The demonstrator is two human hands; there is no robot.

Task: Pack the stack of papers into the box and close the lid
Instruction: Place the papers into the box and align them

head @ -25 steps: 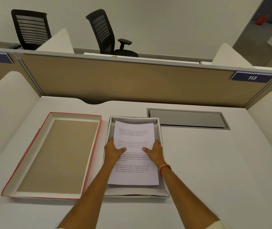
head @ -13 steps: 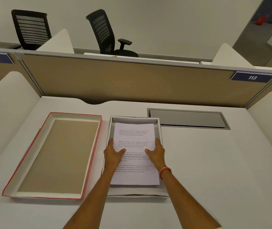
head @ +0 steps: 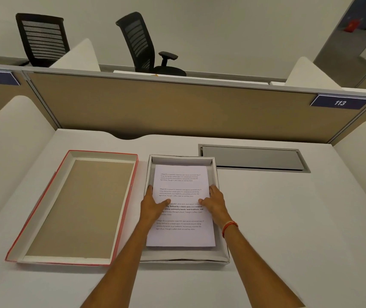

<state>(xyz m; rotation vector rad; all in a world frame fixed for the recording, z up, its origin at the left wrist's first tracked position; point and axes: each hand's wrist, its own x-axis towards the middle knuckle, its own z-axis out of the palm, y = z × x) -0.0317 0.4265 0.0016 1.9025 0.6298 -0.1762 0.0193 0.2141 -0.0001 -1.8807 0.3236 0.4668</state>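
Papers (head: 181, 196) now lie lower and flatter inside the white box (head: 183, 257) than a second ago, when the near edge of the stack rode over the front wall; that edge has since slid forward and dropped within the walls. Far edge sits close to the back wall, a little floor showing at the near end.

Left hand (head: 153, 206) on the stack's left edge, thumb laid across the printed sheet, fingers tucked down between paper and the box's left wall. Right hand (head: 216, 202) mirrors it on the right edge, thumb on top, fingers down the side. Both hands clasp the stack from its two long sides. Whether the fingers are under the stack or only beside it cannot be told. Red band on the right wrist.

Lid (head: 78, 207), red-edged with brown lining, lies open side up on the desk (head: 288, 218) just left of the box, apart from it.

Judgement: the packing step looks all but done; the stack seems seated. What remains is letting go, then turning the lid over and fitting it on. Risk: fingers dragging the top sheets askew on withdrawal.
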